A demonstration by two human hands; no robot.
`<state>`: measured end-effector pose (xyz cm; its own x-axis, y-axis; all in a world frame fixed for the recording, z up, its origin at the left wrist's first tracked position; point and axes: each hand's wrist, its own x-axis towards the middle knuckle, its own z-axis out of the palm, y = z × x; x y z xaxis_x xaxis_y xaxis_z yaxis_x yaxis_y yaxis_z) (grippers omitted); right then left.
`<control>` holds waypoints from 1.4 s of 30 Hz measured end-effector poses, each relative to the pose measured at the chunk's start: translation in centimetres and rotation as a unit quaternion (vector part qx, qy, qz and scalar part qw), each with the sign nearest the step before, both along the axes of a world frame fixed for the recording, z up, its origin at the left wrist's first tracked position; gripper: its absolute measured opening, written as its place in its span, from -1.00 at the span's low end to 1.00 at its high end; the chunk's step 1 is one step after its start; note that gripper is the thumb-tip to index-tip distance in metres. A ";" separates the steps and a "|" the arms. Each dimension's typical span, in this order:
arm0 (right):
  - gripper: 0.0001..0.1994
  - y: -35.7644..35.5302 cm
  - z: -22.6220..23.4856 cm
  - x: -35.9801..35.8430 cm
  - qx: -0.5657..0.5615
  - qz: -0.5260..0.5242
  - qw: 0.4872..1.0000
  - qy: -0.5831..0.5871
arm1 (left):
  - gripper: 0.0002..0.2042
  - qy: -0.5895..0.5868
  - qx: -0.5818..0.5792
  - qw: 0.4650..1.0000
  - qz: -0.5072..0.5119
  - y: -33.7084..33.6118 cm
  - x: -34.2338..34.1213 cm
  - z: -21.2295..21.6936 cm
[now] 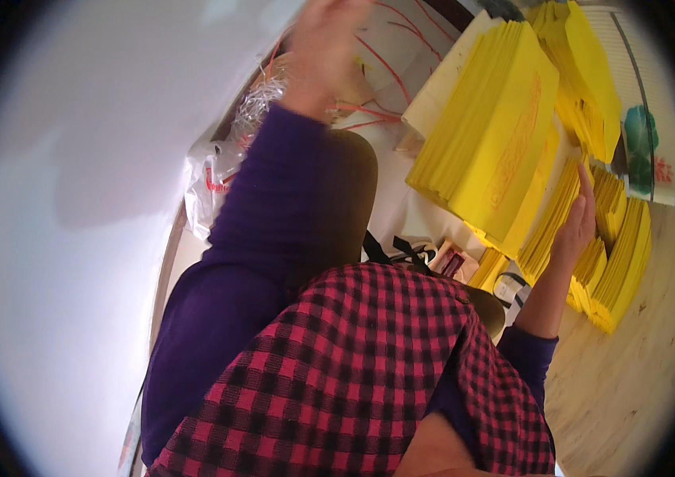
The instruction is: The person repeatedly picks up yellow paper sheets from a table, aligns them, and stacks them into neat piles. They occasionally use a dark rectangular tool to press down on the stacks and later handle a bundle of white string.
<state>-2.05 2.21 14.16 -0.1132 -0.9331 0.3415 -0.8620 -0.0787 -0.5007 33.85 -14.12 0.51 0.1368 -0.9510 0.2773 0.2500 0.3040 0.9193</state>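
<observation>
My right hand (576, 226) reaches in among bundles of yellow folded paper, its visible fingers stretched out flat and nothing seen in its grasp. It lies against or just over a yellow paper bundle (550, 219); touch is hard to tell. Left of it stands a large stack of yellow folded paper (484, 131) with red print on its front. More yellow bundles (628, 258) lie to the right. My left hand (321, 56) is raised at the top, smeared by motion and partly cut off, so its fingers cannot be made out.
Behind the left forearm are red strings (385, 63), a tangle of clear plastic strands (262, 99) and a white plastic bag (204, 187). A white wall (67, 238) borders the left. A green item (639, 147) sits at the far right, above a wood-look floor (624, 389).
</observation>
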 end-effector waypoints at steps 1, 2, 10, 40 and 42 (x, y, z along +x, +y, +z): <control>-0.57 1.3 -0.3 -0.3 -0.009 -0.017 1.000 -0.001 | -0.71 0.001 -0.062 0.997 0.046 -0.2 2.1 -2.4; -0.60 2.4 -0.9 -0.6 -0.008 -0.044 0.998 -0.039 | -0.75 0.018 0.013 0.998 0.059 -0.1 4.2 -5.3; -0.76 16.7 -5.1 -0.7 0.083 -0.195 0.958 -0.193 | -0.74 -0.266 0.329 0.903 -0.071 6.6 14.4 -31.0; -0.76 50.5 -25.2 -26.7 0.010 -0.575 0.803 -0.155 | -0.71 -0.465 0.190 0.846 -0.179 21.4 -9.1 -10.0; -0.74 50.2 -26.8 -31.1 0.049 -0.566 0.816 -0.101 | -0.71 -0.486 0.184 0.836 -0.177 22.1 -10.9 -9.4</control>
